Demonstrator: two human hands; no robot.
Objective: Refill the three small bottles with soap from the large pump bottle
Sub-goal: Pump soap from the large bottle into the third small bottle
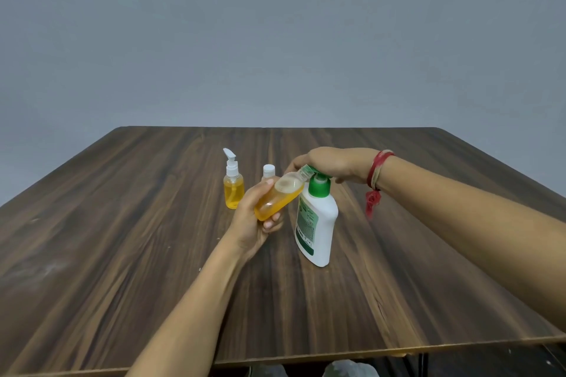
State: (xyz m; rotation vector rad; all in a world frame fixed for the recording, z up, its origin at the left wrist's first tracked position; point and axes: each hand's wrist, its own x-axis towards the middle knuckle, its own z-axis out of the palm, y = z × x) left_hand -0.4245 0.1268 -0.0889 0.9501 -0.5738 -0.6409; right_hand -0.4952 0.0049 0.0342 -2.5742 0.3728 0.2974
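The large white pump bottle with a green collar stands upright near the table's middle. My right hand lies on top of its pump head, palm down, pressing it. My left hand grips a small clear bottle of orange soap, tilted so its open neck sits right at the green spout. A second small bottle with a white pump top stands upright to the left, holding orange liquid. Behind my left hand a third small bottle shows only its white cap and shoulder.
The dark wooden table stretches wide on both sides, its front edge near the bottom of the view. A plain grey wall rises behind it. A red thread band is tied round my right wrist.
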